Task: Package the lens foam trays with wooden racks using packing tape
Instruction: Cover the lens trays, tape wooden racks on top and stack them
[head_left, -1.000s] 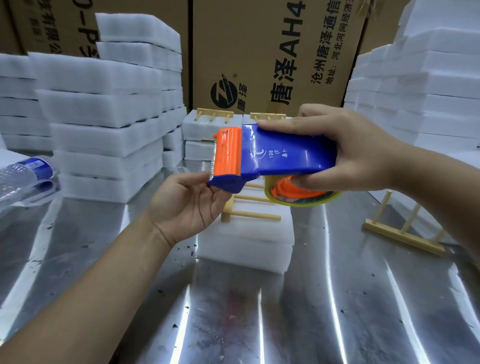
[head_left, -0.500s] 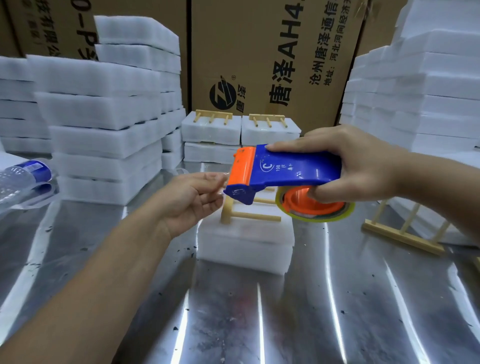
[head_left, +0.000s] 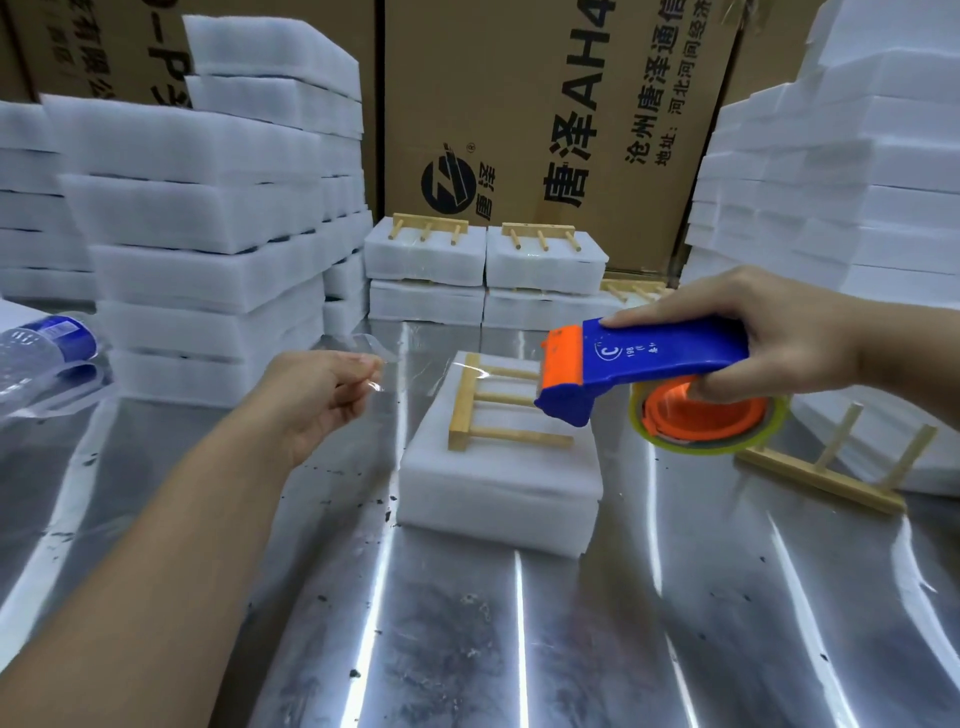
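Note:
A white foam tray stack (head_left: 498, 488) lies on the metal table with a wooden rack (head_left: 485, 410) flat on top. My right hand (head_left: 753, 338) grips a blue and orange tape dispenser (head_left: 644, 364) above the tray's right side; its tape roll (head_left: 709, 415) hangs below. My left hand (head_left: 317, 395) pinches the free end of clear tape (head_left: 374, 364), which stretches from the dispenser leftward over the rack.
Tall foam stacks stand at left (head_left: 208, 270) and right (head_left: 852, 171). Taped trays with racks (head_left: 426, 254) sit at the back before cardboard boxes (head_left: 545, 119). A spare wooden rack (head_left: 826, 467) stands at right. A plastic water bottle (head_left: 41, 348) lies far left.
My hands have drawn apart: the left went left with the tape end, the right moved the dispenser right and lower. A strip of clear tape now spans between them.

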